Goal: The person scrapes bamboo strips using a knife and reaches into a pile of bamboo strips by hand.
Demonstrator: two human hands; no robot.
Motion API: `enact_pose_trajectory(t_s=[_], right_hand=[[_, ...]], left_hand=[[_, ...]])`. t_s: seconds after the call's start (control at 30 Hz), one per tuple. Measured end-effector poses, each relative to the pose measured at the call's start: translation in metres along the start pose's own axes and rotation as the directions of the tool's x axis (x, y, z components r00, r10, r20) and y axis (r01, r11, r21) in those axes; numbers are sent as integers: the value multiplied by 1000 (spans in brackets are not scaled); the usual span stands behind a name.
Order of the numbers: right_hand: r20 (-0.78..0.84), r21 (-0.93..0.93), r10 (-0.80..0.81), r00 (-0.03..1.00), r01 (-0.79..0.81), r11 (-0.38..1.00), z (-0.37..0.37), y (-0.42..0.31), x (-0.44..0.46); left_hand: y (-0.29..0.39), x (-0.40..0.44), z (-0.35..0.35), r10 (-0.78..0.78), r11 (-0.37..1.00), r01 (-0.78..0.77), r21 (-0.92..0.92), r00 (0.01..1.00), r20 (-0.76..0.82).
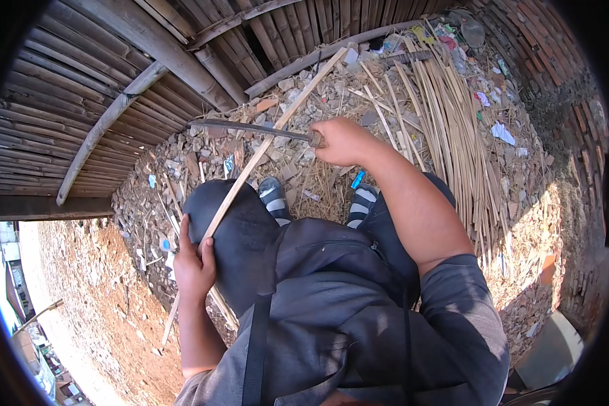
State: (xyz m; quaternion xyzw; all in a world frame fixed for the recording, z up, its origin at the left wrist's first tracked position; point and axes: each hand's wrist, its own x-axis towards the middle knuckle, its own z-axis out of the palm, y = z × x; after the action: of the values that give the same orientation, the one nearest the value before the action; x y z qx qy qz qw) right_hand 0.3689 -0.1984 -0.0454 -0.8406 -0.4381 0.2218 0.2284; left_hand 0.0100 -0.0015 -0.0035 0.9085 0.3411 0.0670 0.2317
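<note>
My right hand [345, 142] is closed round the short handle of a long-bladed knife [250, 126]. Its dark blade points left and crosses a long pale bamboo strip [247, 172]. That strip slants from the rubble at the top, over my left knee, down to my left hand [196, 265]. There, my thumb and fingers hold its lower part against the outside of the knee. Whether the blade's edge touches the strip I cannot tell.
A large bundle of split bamboo strips [453, 128] lies on the right. Rubble and litter cover the ground, with a small blue object [358, 178] by my right sandal [363, 203]. A bamboo wall [68, 101] rises at upper left, a brick wall [548, 61] at right.
</note>
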Motion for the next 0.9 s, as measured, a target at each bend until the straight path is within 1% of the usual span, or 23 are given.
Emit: enact_pose_trajectory(t_s=[0.4,0.6,0.7,0.8,0.9], right_hand=[[-14,9,-18,1000,19,1000,3,1,0],[-27,12,-35,999,35,999,6,6,1],[-31,14,-43,999,43,999,6,6,1],[-35,26,-47,998,48,999,6,6,1],[-26,33,-43,999,44,999,5,6,1]], left_hand=[[0,0,0,-6,1000,6,-6,1000,-2],[-2,-1,2,18,1000,-18,-1,999,-27],[0,0,1,-1,1000,1,11,1000,-18],[-2,0,3,39,999,-39,7,998,-40],[-2,0,2,45,999,-45,2,998,-44]])
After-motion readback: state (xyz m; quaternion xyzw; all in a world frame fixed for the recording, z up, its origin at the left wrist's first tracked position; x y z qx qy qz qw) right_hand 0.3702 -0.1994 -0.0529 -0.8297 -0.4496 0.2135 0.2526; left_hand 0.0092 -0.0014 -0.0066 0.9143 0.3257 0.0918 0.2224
